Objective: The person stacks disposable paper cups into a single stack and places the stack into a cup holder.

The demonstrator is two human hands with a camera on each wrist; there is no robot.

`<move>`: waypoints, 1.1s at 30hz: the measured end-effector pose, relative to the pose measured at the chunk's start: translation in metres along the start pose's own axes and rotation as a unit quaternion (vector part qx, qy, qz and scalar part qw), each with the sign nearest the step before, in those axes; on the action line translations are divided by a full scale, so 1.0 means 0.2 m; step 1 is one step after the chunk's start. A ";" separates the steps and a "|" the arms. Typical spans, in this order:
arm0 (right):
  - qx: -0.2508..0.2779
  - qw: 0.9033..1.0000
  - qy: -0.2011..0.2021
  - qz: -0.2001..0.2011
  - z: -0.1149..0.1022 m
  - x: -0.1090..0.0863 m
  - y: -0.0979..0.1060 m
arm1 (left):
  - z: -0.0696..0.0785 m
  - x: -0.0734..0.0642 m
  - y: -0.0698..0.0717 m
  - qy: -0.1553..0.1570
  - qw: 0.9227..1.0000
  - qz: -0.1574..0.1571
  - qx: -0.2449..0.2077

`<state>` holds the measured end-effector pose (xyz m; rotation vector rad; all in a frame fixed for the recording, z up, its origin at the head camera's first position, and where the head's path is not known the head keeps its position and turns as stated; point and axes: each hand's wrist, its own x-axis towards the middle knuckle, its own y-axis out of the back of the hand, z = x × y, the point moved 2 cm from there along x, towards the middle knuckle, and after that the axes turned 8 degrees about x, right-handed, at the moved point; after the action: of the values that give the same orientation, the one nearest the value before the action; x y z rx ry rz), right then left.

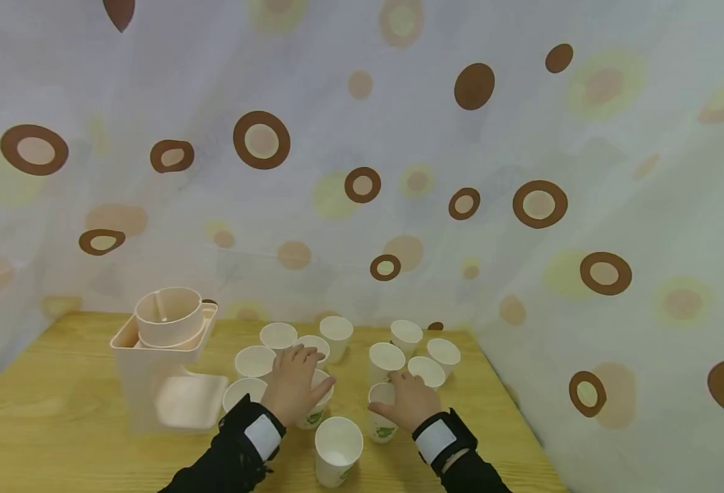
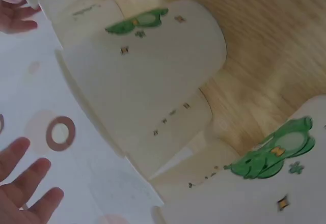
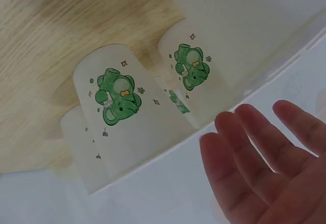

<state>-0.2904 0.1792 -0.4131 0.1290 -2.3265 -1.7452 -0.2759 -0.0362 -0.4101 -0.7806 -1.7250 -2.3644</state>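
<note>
Black sleeves reach in from the lower edge, a dark strap with a white patch round each wrist. Between them, at the front of the wooden surface, a single white cup stands upright and apart, mouth up. Beyond it, more cups of the same kind stand in two groups. Six show in the left group, and the left hand spreads over these, its fingers loosely extended and not curled round any cup. Five show in the right group, close together; the right hand is over its near cups, with relaxed, fairly straight fingers that grip nothing. In the right wrist view those fingertips lie just beside the cup rims; whether they touch, I cannot tell. Both wrist views show green cartoon animals and small star marks printed on the cup sides. Left of the cups sits a pale pink container, with a round, open-topped piece set in its top. Behind hangs a whitish cloth patterned with brown, yellow and beige ovals.
</note>
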 end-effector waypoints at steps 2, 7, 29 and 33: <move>-0.001 1.000 0.001 -0.002 0.01 -0.01 0.00 | 0.02 -0.03 0.00 -0.029 0.999 -0.017 -0.015; -0.004 1.000 0.000 -0.007 0.04 -0.03 -0.01 | 0.08 -0.14 0.00 -0.087 0.994 -0.062 -0.025; -0.002 0.999 0.021 -0.030 0.03 0.00 -0.03 | 0.10 -0.26 -0.12 -0.064 0.964 -0.175 -0.190; -0.003 0.999 0.026 -0.028 0.01 0.01 -0.02 | 0.10 -0.25 -0.16 -0.057 0.959 -0.174 -0.218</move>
<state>-0.2931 0.1799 -0.4173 0.2378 -2.3013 -1.7526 -0.2387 -0.0171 -0.4551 -0.7218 -1.4949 -3.0618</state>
